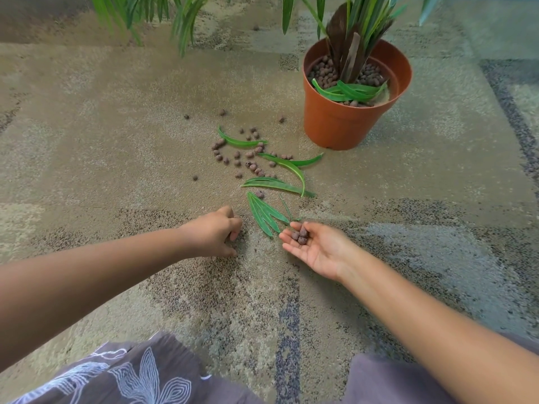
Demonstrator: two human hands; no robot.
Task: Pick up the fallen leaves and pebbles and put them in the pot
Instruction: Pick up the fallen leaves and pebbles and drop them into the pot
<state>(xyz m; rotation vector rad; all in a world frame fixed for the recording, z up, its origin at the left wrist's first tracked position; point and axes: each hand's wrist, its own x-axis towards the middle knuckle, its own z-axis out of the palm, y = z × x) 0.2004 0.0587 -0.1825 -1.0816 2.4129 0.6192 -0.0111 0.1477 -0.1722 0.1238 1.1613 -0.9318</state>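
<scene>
Carpet (116, 112) carries the spill; pot (350, 123) stands well beyond both grips. Leaves (264, 212) lie between them. Right hand (316, 246) cups pebbles (299, 236), grip apart: keep it level. Left hand (215, 231) pinches together at the carpet; contents indiscernible.

A mottled tan and grey carpet (122, 106) carries everything, with darker grey bands running along its right side and down the near middle. A terracotta pot (344, 126) stands on it toward the far right, and just to the pot's left a scatter of brown pebbles (250, 164) lies mixed with several green fallen leaves (277, 186), the nearest bunch of leaves (264, 214) lying toward the near middle. A few stray pebbles sit apart: one (194, 178) left of the cluster and another (256, 27) near the far edge.
</scene>
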